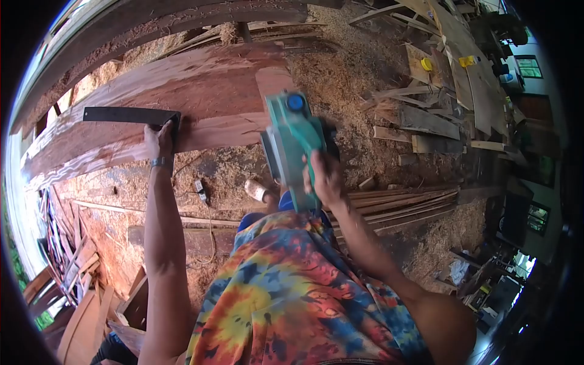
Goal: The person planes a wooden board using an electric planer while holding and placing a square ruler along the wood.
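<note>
My left hand (159, 141) grips a dark carpenter's square (125, 115) near its corner. The square's long arm points left across a wide reddish-brown wooden plank (213, 82). My right hand (327, 177) is wrapped round the handle of a green electric planer (292, 131) with a blue knob at its front. The planer is slightly blurred and is held at the plank's right end, in front of my body. Whether its base touches the wood, I cannot tell.
Wood shavings (347, 79) cover the ground. Long thin strips (401, 204) lie at right, and offcuts (429, 121) are piled farther back. A cord with a plug connector (201, 190) lies below the plank. Heavy beams (152, 30) run along the far side.
</note>
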Demonstrator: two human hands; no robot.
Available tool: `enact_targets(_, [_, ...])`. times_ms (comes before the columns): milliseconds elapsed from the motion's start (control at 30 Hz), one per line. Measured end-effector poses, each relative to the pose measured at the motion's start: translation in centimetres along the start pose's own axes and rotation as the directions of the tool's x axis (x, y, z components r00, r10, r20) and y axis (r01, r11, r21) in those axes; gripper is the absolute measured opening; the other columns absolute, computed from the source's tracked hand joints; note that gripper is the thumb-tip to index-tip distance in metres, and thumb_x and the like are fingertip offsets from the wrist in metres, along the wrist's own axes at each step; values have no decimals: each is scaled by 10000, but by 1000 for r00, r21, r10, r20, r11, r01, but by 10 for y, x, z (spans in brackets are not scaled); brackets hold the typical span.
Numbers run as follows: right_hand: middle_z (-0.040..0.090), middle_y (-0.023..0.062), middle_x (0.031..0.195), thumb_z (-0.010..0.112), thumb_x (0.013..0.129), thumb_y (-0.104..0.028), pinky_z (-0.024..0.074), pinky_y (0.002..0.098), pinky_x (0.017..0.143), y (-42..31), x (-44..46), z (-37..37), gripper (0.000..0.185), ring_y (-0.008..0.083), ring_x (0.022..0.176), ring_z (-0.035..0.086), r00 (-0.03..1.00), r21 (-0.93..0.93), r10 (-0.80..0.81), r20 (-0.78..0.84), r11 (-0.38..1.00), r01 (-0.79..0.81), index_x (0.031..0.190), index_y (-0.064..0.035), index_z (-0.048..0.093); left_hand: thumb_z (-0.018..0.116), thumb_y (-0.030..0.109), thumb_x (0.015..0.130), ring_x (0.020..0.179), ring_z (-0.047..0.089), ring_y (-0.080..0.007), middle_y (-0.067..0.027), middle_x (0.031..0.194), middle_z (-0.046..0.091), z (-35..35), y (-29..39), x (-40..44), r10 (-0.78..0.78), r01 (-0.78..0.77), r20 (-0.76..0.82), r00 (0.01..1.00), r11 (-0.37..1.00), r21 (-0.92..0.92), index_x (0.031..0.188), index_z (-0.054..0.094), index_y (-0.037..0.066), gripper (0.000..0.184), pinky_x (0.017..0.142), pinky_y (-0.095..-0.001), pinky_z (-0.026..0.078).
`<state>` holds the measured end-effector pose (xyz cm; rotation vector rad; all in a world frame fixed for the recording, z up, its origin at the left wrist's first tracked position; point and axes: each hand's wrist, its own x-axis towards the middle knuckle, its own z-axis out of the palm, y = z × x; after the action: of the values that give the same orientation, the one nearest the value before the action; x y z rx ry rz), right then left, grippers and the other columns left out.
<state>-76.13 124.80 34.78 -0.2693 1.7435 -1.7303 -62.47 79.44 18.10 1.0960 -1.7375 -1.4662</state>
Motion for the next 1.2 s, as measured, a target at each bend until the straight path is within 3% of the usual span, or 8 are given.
enact_targets(100, [502, 2, 565, 513, 1077, -469, 386, 268, 433, 2, -22, -9, 468, 89, 438, 485, 999, -25, 53, -2, 998, -53, 1033, -8, 584, 810, 122, 812, 870, 647, -188, -97, 1020, 707, 1, 13, -10, 2, 4, -45, 999, 991, 135, 1104, 621, -32, 380, 818, -326, 526])
enact_targets(167, [500, 3, 567, 518, 1075, -472, 388, 266, 441, -2, -9, -11, 474, 90, 440, 483, 998, -23, 57, 18, 998, -56, 1032, -5, 585, 813, 143, 814, 875, 644, -193, -102, 1007, 703, 0, -2, -7, 18, -15, -42, 999, 997, 70, 1099, 620, -34, 387, 818, -330, 522])
enact_targets(600, [525, 21, 572, 558, 985, -660, 414, 279, 410, -73, 186, 13, 645, 107, 430, 506, 993, -195, -10, 115, 980, 33, 939, -17, 592, 825, 188, 807, 851, 634, -196, -106, 949, 692, 3, 19, -16, 0, 30, -113, 994, 963, 266, 1039, 626, -31, 377, 783, -342, 515])
enact_targets(767, [535, 33, 564, 588, 973, -650, 425, 293, 396, -77, 224, 11, 639, 120, 417, 511, 984, -128, -25, 175, 991, 48, 897, -16, 597, 819, 141, 813, 857, 643, -185, -89, 979, 701, 0, -5, -6, 20, -14, -87, 996, 998, 64, 1080, 629, -27, 368, 803, -316, 520])
enact_targets(900, [544, 39, 570, 594, 989, -613, 417, 294, 384, -68, 193, 4, 600, 124, 415, 516, 988, -59, 1, 155, 998, 8, 870, -26, 595, 814, 113, 817, 878, 643, -174, -86, 1013, 701, 0, 14, -7, -23, 31, -82, 996, 995, 100, 1112, 619, -23, 379, 821, -305, 522])
enact_targets(1000, [513, 15, 545, 454, 1060, -583, 396, 269, 375, -56, 122, -9, 575, 98, 394, 476, 986, -123, 14, 166, 992, 6, 939, -37, 588, 806, 98, 824, 890, 645, -168, -88, 1020, 702, 3, 22, -12, -27, 35, -72, 997, 994, 108, 1118, 618, -22, 370, 823, -304, 525])
enact_targets(1133, [516, 1, 565, 497, 1079, -480, 388, 251, 424, -18, 22, -27, 490, 83, 436, 482, 992, -73, 47, 118, 997, -38, 1014, -2, 582, 787, 66, 836, 889, 652, -166, -85, 1024, 704, 2, 12, -11, 15, -1, -86, 996, 987, 162, 1122, 616, -20, 344, 820, -304, 531])
enact_targets(1200, [516, 0, 602, 537, 1049, -522, 396, 247, 453, -14, -15, -26, 518, 80, 472, 484, 991, -58, 108, 73, 993, -104, 1039, -6, 579, 778, 52, 841, 898, 652, -165, -88, 1040, 701, 6, 22, -16, -14, 18, -72, 997, 998, 53, 1124, 612, -21, 336, 827, -303, 531])
